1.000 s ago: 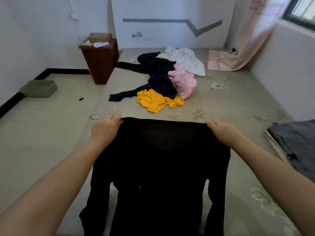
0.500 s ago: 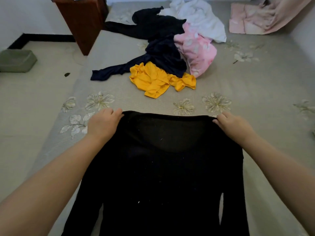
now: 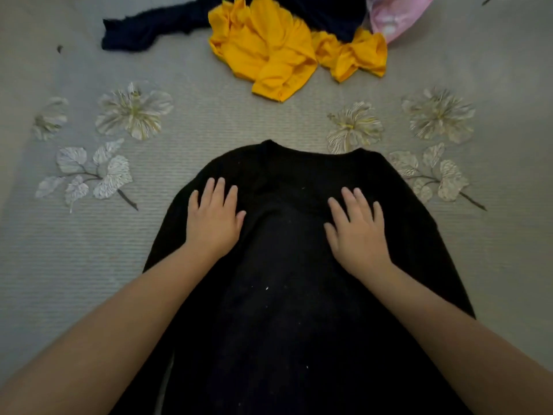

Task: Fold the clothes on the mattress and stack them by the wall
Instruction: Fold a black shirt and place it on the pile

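A black long-sleeved top (image 3: 287, 265) lies spread flat on the mattress (image 3: 89, 250), neckline pointing away from me. My left hand (image 3: 214, 220) rests palm down on its left chest area, fingers spread. My right hand (image 3: 357, 232) lies flat on the right chest area, fingers apart too. Neither hand grips the fabric. Beyond the top sits a crumpled yellow garment (image 3: 278, 52), with a dark navy garment (image 3: 155, 28) and a pink garment (image 3: 392, 16) behind it at the top edge.
The mattress cover is grey-beige with embroidered flowers (image 3: 134, 110) and leaves on both sides of the black top. A small dark speck (image 3: 59, 48) lies at the far left. The lower part of the top runs out of view.
Both hands let go of the top's shoulders and now lie flat on its chest. The top went from held up to lying on the mattress. My view tilted down and closer.
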`<state>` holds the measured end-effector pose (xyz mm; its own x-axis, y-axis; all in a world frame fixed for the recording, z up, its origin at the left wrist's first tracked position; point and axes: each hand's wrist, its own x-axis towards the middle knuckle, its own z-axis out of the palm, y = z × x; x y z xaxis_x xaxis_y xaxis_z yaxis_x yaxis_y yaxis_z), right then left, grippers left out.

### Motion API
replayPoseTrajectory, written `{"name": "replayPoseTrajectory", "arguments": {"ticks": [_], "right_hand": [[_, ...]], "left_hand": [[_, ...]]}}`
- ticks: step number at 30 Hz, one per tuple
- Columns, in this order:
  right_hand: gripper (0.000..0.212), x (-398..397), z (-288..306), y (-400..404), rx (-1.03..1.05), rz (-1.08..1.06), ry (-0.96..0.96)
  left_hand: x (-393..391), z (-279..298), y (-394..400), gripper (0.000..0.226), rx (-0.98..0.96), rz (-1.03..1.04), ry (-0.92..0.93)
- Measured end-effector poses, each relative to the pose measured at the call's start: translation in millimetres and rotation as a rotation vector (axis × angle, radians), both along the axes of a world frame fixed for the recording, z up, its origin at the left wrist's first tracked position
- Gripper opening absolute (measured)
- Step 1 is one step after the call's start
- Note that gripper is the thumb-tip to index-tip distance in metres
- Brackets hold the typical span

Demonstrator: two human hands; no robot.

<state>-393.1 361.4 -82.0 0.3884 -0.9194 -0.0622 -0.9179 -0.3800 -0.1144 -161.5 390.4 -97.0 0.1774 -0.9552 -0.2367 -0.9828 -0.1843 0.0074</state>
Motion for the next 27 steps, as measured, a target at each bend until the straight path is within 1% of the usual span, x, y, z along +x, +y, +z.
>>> {"name": "replayPoseTrajectory", "arguments": {"ticks": [2, 6, 8, 11, 13, 16, 18, 20, 22, 24, 25, 27], "right_hand": [[0.051, 12, -9, 33, 0.006, 0.067, -0.034], [0.054, 42, -19, 74, 0.077, 0.148, -0.083], [0.055, 62, -16, 82, 0.119, 0.159, -0.127], [0.056, 93, -14, 87, 0.166, 0.187, -0.191], [0.057, 112, -16, 88, 0.212, 0.224, -0.181], [0.061, 127, -27, 90, 0.352, 0.234, -0.063], [0.063, 129, -31, 91, 0.376, 0.234, 0.007], [0.062, 130, -28, 92, 0.386, 0.238, 0.034], [0.055, 132, -18, 88, 0.37, 0.233, 0.027], [0.037, 137, -4, 74, 0.276, 0.223, -0.075], [0.033, 140, 4, 63, 0.218, 0.235, -0.117], [0.032, 149, 19, 38, 0.129, 0.27, -0.118]], "left_hand": [[7, -6, 16, 0.055, -0.024, 0.014, 0.075], [22, 4, 49, 0.047, -0.207, 0.082, 0.335], [30, 9, 75, 0.047, -0.239, 0.166, 0.369], [43, 15, 121, 0.053, -0.171, 0.397, 0.42], [55, 17, 153, 0.048, -0.117, 0.53, 0.427], [64, 18, 200, 0.041, -0.011, 0.588, 0.426], [64, 18, 223, 0.036, 0.027, 0.617, 0.491], [64, 17, 237, 0.027, 0.035, 0.657, 0.544], [67, 19, 243, 0.021, -0.045, 0.746, 0.635], [74, 25, 238, 0.019, -0.216, 0.838, 0.693], [79, 27, 233, 0.018, -0.305, 0.873, 0.678], [93, 31, 217, 0.019, -0.442, 0.932, 0.594]]}}
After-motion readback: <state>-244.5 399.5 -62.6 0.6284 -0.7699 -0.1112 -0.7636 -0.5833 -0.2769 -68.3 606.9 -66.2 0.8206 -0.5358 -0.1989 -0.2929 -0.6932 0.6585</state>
